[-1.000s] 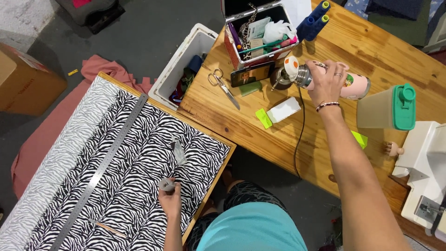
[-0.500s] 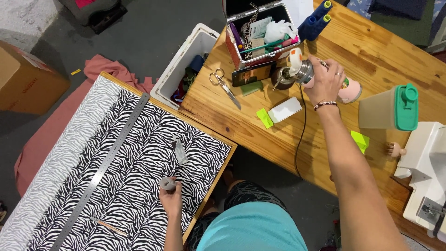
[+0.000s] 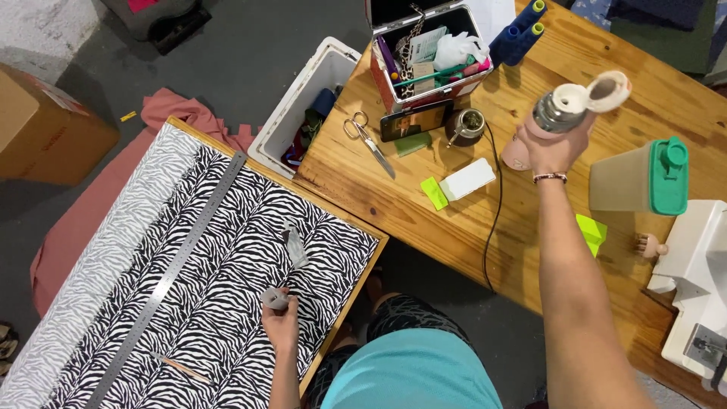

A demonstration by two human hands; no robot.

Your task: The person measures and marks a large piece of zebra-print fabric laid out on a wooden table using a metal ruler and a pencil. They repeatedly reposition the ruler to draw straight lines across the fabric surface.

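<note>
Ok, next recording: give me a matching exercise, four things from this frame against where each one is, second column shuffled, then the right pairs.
Things:
1. pink water bottle with its flip cap open
2. long grey metal ruler
3. silver scissors
4. small grey cylinder

Places:
A. lying diagonally across the zebra-print fabric
B. in the right hand, raised over the wooden table
C. in the left hand, resting on the fabric
D. flat on the table beside the white plastic bin

Pairs: 1-B, 2-A, 3-D, 4-C
</note>
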